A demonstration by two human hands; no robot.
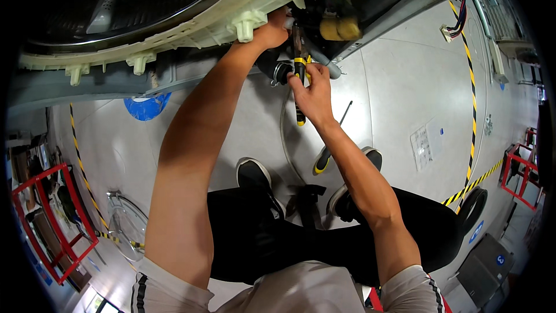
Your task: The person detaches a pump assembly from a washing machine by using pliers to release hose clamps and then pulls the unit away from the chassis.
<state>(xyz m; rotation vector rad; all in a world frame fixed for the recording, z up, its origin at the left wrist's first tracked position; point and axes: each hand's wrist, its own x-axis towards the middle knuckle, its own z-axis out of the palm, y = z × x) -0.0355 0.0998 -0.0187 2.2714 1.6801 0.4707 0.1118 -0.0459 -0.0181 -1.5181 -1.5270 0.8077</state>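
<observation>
A pair of pliers (299,68) with black and yellow handles is in my right hand (313,94), its fingers closed on them. The jaws point up into the dark gap under a washing machine's pale plastic drum ring (191,37). My left hand (274,30) reaches into the same gap, left of the jaws. Its fingers look curled at a small whitish part, mostly hidden. Just left of the plier handles is the end of a black hose (281,73) with a metal clamp. A grey hose (333,70) lies to their right.
A screwdriver (322,160) lies on the floor between my shoes. Paper sheets (421,147) lie to the right. A wire harness (461,14) hangs at upper right. The metal cabinet edge (394,22) runs beside the gap. Red frames (55,220) stand farther out.
</observation>
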